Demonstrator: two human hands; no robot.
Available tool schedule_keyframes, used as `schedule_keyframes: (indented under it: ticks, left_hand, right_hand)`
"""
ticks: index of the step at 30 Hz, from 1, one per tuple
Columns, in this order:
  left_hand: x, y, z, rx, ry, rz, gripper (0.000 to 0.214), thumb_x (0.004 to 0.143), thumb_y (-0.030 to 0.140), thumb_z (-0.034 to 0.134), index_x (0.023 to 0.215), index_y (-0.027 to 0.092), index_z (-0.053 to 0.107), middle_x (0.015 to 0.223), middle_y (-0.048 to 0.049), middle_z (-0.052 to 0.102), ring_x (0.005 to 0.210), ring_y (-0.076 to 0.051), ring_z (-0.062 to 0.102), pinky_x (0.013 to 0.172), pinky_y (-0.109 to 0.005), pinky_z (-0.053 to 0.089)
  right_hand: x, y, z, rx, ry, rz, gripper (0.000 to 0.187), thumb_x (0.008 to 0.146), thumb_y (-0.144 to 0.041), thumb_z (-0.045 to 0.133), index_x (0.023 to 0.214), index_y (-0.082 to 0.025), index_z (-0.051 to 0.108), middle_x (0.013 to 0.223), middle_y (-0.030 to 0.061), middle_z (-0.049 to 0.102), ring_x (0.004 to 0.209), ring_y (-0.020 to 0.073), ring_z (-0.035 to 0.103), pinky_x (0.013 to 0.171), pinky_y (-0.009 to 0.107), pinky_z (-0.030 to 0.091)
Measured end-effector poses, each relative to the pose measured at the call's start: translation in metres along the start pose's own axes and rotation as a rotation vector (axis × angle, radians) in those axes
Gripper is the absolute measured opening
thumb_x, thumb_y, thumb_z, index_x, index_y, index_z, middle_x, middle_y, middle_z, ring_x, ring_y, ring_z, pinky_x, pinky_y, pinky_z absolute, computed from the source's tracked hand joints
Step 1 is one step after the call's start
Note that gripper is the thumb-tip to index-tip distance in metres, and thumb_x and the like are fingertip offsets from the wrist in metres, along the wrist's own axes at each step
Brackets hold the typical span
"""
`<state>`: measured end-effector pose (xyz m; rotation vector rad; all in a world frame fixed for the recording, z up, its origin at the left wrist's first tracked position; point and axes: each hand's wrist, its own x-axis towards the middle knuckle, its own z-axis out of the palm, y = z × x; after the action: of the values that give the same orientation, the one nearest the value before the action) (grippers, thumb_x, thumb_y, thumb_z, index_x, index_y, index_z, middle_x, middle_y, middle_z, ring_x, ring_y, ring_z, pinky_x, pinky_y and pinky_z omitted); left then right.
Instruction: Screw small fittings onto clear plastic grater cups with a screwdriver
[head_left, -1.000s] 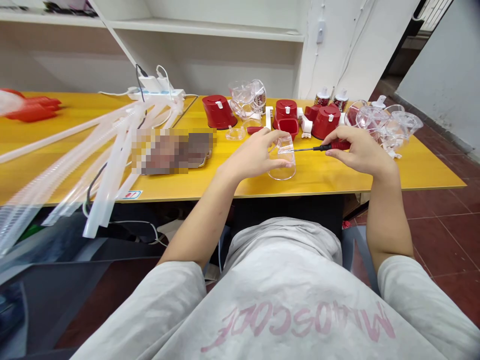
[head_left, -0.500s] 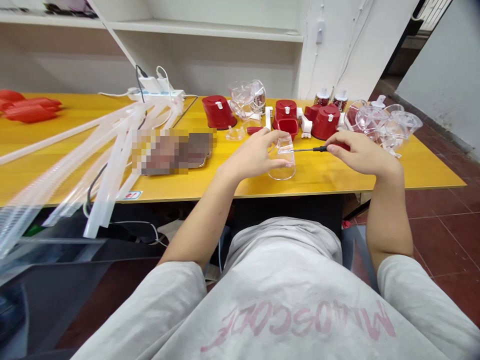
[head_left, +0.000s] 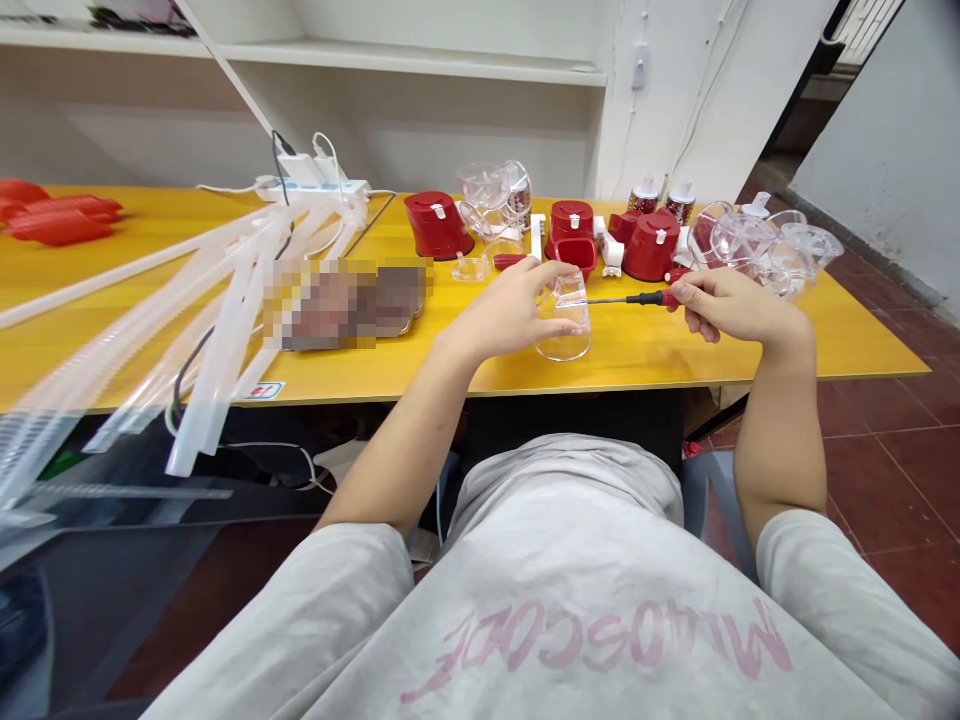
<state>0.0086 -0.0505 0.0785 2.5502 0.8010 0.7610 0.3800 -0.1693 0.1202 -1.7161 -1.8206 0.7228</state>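
Observation:
My left hand (head_left: 517, 310) grips a clear plastic cup (head_left: 566, 340) from its left side, thumb and fingers around it, just above or on the yellow table. In my right hand (head_left: 724, 305) is a screwdriver (head_left: 649, 298) with a red and black handle, its thin shaft level and pointing left. The shaft's tip reaches the cup's upper part; what it touches there is too small to make out. Just behind the cup stand a red container with a small red tray (head_left: 576, 255) at its front and a white bracket (head_left: 612, 254).
Along the back of the table (head_left: 480, 375) are red containers (head_left: 439, 225) and clear cups (head_left: 772, 240). Long clear plastic tubes (head_left: 225, 300) hang over the front edge at left. A power strip (head_left: 319, 185) and a blurred-out object (head_left: 345, 305) lie left of my hands.
My right hand has shifted slightly right along the screwdriver's handle, and its fingers have curled lower. More of the handle's front shows. The left hand and the cup stay where they were.

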Motion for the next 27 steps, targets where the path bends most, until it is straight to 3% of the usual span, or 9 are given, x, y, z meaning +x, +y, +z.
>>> schedule_keyframes:
  ticks: [4, 7, 12, 18, 24, 27]
  left_hand:
    - [-0.0001, 0.0011, -0.0003, -0.008, 0.002, -0.006, 0.088, 0.099, 0.05, 0.105, 0.178, 0.02, 0.079, 0.162, -0.0183, 0.08, 0.149, -0.044, 0.075, 0.139, -0.059, 0.059]
    - [-0.0002, 0.0025, -0.0012, -0.014, 0.0, -0.01, 0.088, 0.098, 0.05, 0.105, 0.177, 0.019, 0.079, 0.162, -0.0185, 0.08, 0.15, -0.044, 0.076, 0.14, -0.059, 0.059]
    - [-0.0003, 0.0036, -0.0023, -0.001, -0.009, -0.025, 0.083, 0.099, 0.049, 0.105, 0.175, 0.026, 0.079, 0.163, -0.0157, 0.08, 0.15, -0.044, 0.075, 0.14, -0.061, 0.058]
    - [-0.0001, 0.0032, -0.0018, -0.006, -0.007, -0.006, 0.083, 0.1, 0.047, 0.105, 0.175, 0.025, 0.078, 0.165, -0.0156, 0.08, 0.152, -0.045, 0.075, 0.14, -0.061, 0.059]
    - [0.0, 0.0048, -0.0027, 0.009, -0.016, -0.026, 0.084, 0.1, 0.047, 0.105, 0.177, 0.026, 0.078, 0.164, -0.0153, 0.08, 0.149, -0.044, 0.075, 0.139, -0.06, 0.059]
    - [-0.0001, 0.0056, -0.0034, 0.004, -0.021, -0.034, 0.085, 0.1, 0.049, 0.105, 0.177, 0.026, 0.078, 0.165, -0.0156, 0.079, 0.15, -0.044, 0.075, 0.141, -0.06, 0.058]
  right_hand:
    - [0.0001, -0.0007, 0.0009, 0.052, 0.041, -0.061, 0.055, 0.107, -0.078, 0.102, 0.103, -0.027, 0.081, 0.083, 0.0053, 0.077, 0.065, 0.0223, 0.07, 0.065, 0.041, 0.056]
    - [0.0014, 0.0023, 0.0016, 0.09, 0.052, -0.083, 0.048, 0.101, -0.066, 0.111, 0.107, -0.029, 0.081, 0.088, 0.0055, 0.079, 0.07, 0.0236, 0.071, 0.068, 0.042, 0.058]
    - [0.0039, 0.0069, 0.0015, 0.076, 0.039, -0.1, 0.052, 0.103, -0.073, 0.108, 0.111, -0.03, 0.08, 0.088, 0.0048, 0.079, 0.072, 0.0252, 0.073, 0.07, 0.044, 0.059]
    - [0.0048, 0.0017, 0.0016, 0.023, -0.038, -0.082, 0.071, 0.118, -0.094, 0.078, 0.094, -0.028, 0.073, 0.086, 0.0065, 0.078, 0.067, 0.022, 0.07, 0.068, 0.041, 0.056]
    - [0.0041, 0.001, 0.0013, 0.046, 0.025, -0.115, 0.048, 0.106, -0.07, 0.105, 0.108, -0.028, 0.082, 0.086, 0.0043, 0.076, 0.07, 0.0233, 0.071, 0.068, 0.041, 0.056]
    - [0.0041, 0.002, 0.002, 0.07, 0.04, -0.116, 0.046, 0.101, -0.064, 0.11, 0.108, -0.028, 0.082, 0.091, 0.0054, 0.077, 0.073, 0.0239, 0.072, 0.069, 0.041, 0.057]
